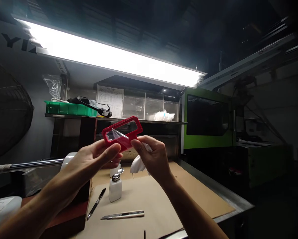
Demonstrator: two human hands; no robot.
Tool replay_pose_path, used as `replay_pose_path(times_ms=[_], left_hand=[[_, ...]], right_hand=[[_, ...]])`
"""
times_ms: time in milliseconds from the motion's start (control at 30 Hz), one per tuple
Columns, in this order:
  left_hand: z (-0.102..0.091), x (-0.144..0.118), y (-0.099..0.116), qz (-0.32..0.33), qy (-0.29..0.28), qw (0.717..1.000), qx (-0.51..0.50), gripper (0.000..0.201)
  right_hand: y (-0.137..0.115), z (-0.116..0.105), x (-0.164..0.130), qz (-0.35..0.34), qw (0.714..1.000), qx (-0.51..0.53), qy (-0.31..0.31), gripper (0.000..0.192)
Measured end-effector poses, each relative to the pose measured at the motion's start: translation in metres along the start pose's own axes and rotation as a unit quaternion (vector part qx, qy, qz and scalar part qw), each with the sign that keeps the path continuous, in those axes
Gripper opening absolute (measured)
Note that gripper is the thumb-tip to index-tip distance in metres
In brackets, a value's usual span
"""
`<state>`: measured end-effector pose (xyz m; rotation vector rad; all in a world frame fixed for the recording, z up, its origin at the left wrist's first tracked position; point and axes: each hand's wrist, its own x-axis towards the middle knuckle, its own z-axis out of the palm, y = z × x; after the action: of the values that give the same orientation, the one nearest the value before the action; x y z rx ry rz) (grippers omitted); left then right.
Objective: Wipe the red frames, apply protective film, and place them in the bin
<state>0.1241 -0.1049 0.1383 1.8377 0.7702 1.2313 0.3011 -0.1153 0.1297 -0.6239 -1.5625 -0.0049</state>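
Between my two hands, raised above the workbench, is a red plastic frame (140, 127) with a clear window. A loose flap of transparent film seems to lift across that window. My left hand (100, 154) pinches the frame's lower left side between thumb and fingers. At its lower right side, my right hand (152, 156) grips it with thumb and forefinger. A crumpled white cloth (138, 164) hangs from the right hand, tucked under the fingers. Below stand a white dispenser bottle (115, 189) with its metal lid flipped up, a dark pen (96, 203) and a craft knife (124, 215).
Cardboard (149, 192) covers the bench. Behind it runs a shelf (139, 120) with a green tray (71, 108), a black strapped device (89, 104) and a white bundle (164, 116). A bright tube lamp (114, 54) hangs overhead. A green machine (206, 119) stands right, a large fan (8, 109) left.
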Motion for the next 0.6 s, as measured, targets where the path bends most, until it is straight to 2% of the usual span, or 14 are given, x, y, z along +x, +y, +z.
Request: replay_pose_path(times_ms=[133,233,400,533,600], left_hand=[[0.009,0.006,-0.011,0.006,0.031,0.998,-0.051,0.050],[0.012,0.009,-0.016,0.006,0.038,0.995,-0.090,0.040],[0.008,0.009,-0.015,-0.038,0.005,0.996,-0.079,0.040],[0.000,0.006,-0.019,-0.068,-0.056,0.996,-0.027,0.035],[-0.018,0.005,-0.026,-0.038,-0.028,0.999,0.022,0.032]], right_hand=[[-0.001,0.003,-0.005,-0.080,0.994,-0.072,0.002,0.014],[0.001,0.002,-0.006,-0.096,0.992,-0.087,0.006,0.011],[0.007,0.000,-0.007,-0.069,0.994,-0.078,0.010,0.014],[0.011,-0.006,-0.006,-0.020,0.999,-0.036,-0.006,0.017],[0.016,-0.018,-0.004,0.025,0.999,-0.007,-0.022,0.021]])
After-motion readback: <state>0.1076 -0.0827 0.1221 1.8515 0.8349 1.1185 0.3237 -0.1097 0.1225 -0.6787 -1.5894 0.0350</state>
